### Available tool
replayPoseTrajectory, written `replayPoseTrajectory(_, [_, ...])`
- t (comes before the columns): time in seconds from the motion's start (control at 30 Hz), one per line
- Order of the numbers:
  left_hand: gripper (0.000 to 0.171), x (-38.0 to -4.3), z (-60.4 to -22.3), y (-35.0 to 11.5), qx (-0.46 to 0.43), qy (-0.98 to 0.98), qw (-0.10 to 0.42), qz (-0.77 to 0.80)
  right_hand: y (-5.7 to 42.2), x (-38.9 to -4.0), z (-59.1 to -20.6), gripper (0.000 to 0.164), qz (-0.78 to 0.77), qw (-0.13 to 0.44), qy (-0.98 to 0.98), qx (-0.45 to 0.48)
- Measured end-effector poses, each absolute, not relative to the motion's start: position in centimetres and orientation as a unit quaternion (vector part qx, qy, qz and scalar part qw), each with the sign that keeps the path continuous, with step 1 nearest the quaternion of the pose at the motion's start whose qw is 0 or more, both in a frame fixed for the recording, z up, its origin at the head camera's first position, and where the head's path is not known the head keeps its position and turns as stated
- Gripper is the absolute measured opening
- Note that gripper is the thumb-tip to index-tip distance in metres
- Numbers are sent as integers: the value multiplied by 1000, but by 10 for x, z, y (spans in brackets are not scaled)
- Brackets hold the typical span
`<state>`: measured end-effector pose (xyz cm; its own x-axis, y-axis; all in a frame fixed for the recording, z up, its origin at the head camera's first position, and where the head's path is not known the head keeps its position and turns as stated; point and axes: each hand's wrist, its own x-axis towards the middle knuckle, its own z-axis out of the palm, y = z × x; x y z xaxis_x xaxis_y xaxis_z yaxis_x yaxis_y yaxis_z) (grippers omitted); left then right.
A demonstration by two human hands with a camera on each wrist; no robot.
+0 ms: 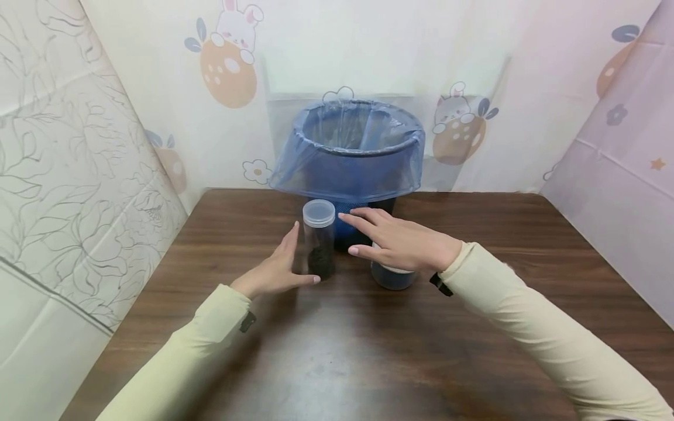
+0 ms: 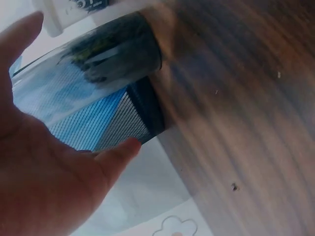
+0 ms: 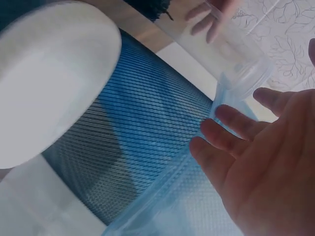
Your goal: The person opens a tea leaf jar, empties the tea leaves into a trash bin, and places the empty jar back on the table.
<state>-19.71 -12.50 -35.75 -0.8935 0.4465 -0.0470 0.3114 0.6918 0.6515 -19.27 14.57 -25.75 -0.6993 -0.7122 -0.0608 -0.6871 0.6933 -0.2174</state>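
A tall clear jar (image 1: 319, 237) with a translucent lid stands upright on the table, dark leafy-looking bits in its lower part. My left hand (image 1: 276, 270) is just to its left, fingers extended and thumb spread in front of the jar. To the jar's right, my right hand (image 1: 402, 238) hovers with straight fingers pointing at it; a gap shows between them in the head view. Under the right hand sits a short dark tub (image 1: 394, 280), whose white lid (image 3: 54, 83) fills the left of the right wrist view. Neither hand holds anything.
Right behind the jar stands a mesh bin (image 3: 147, 98), lined with a blue plastic bag (image 1: 350, 175) that hangs over its rim. The brown wooden table (image 1: 326, 362) meets printed curtains (image 1: 337, 52) at the back and sides.
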Motion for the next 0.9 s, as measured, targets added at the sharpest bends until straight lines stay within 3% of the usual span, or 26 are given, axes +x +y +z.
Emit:
replayPoseTrajectory(0.4, [118, -210, -369, -113, 185, 886, 125, 408, 110, -213, -249, 64, -61, 23, 909, -412])
replayPoseTrajectory(0.6, [119, -216, -375, -104, 222, 832, 123, 494, 95, -221, -246, 60, -42, -15, 913, -406])
replayPoseTrajectory(0.9, [92, -220, -379, -100, 185, 849, 121, 480, 73, -224, -245, 54, 13, -62, 919, -390])
